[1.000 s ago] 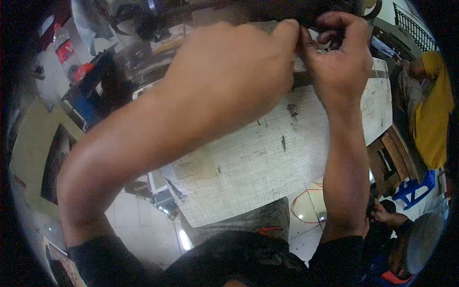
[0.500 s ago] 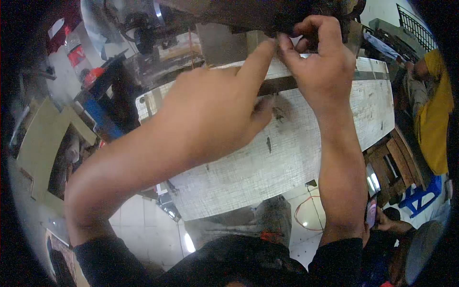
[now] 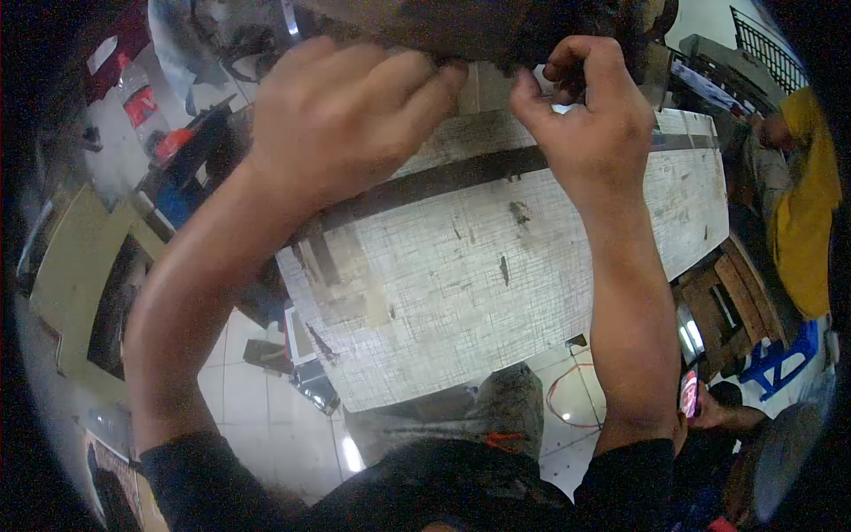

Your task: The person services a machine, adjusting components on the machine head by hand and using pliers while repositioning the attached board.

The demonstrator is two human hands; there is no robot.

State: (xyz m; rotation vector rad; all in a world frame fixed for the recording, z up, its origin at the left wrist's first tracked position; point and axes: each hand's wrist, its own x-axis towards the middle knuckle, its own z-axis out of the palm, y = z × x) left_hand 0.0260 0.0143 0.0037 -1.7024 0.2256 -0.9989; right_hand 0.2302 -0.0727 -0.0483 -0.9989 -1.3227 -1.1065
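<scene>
A big dark machine-like body (image 3: 496, 31) fills the top of the view, and its lower edge lies in shadow. Below it is a worn white worktop (image 3: 443, 293) with a crosshatch pattern, dark stains and a dark strip (image 3: 479, 168) across it. My left hand (image 3: 346, 115) is at the machine's lower edge, its fingers curled and slightly blurred; anything in its fingertips is hidden. My right hand (image 3: 598, 111) is beside the machine's dark underside, thumb forward and fingers bent in. What it pinches, if anything, cannot be made out.
At the upper left stands a plastic bottle with a red label (image 3: 137, 102). A cut board (image 3: 66, 275) leans at far left. On the right are brown wooden pieces (image 3: 740, 288), a blue stool (image 3: 784, 363), a yellow cloth (image 3: 802, 222) and another person's hand with a phone (image 3: 690, 393).
My left hand has moved left and up, away from my right hand, uncovering more of the dark strip and worktop. My right hand has barely moved.
</scene>
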